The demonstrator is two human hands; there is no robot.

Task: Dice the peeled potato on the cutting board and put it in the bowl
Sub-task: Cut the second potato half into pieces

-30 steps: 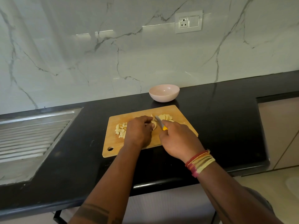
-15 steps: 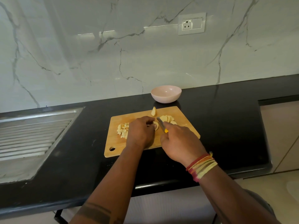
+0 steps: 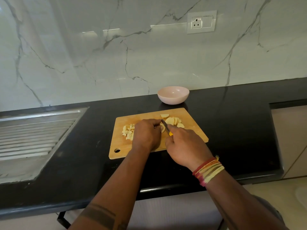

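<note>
At a black counter (image 3: 232, 130), a left hand (image 3: 146, 135) curls its fingers over potato slices (image 3: 162, 127) mid-board on a wooden cutting board (image 3: 191, 123) while the right hand (image 3: 184, 145) grips a yellow-handled knife (image 3: 166, 127). Diced potato (image 3: 128, 131) sits near the board's left edge, more slices (image 3: 173, 121) near its back edge. Behind, the pink bowl (image 3: 173, 95) holds nothing.

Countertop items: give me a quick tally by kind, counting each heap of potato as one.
Wooden cutting board: 1
Pale pink bowl: 1
Yellow-handled knife: 1
Heap of diced potato: 1
Group of potato slices: 1
Total: 5
</note>
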